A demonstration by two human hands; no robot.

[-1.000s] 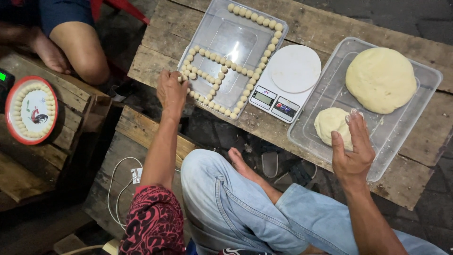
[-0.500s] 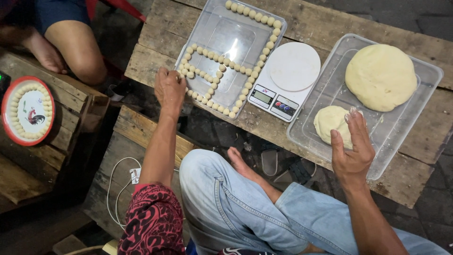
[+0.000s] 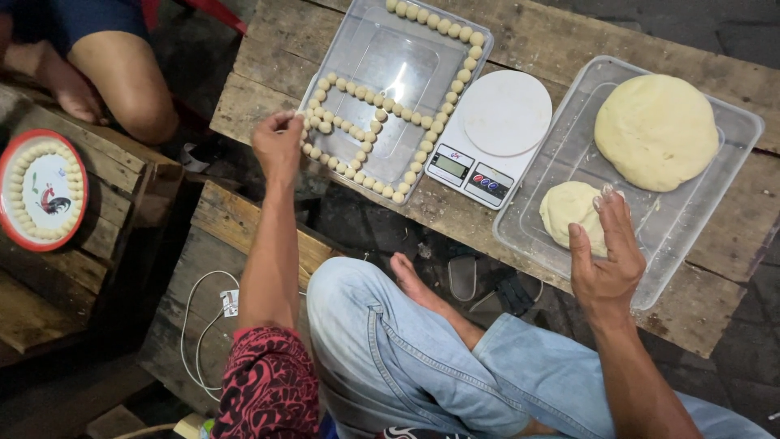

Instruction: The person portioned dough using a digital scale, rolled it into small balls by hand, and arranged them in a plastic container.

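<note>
Nearest the seated person, right hand (image 3: pixel 605 260) spread open, fingertips resting on the small dough lump (image 3: pixel 569 213) in the right clear tray (image 3: pixel 735 203); large dough round (image 3: pixel 656 132) lies beyond it. Left hand (image 3: pixel 278 146) pinched at the left tray (image 3: pixel 382 61) corner, seemingly on a dough ball (image 3: pixel 302 120). Risk: a nudge there could scatter the ball rows (image 3: pixel 378 97). White scale (image 3: pixel 491 134) between trays on the plank surface (image 3: pixel 569 41). Far left, red-rimmed plate (image 3: pixel 42 189) ringed with balls.

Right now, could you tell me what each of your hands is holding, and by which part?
The left hand pinches something at its fingertips by the small dough balls; what, I cannot tell. The right hand holds nothing; its fingertips touch the smaller dough lump.
</note>
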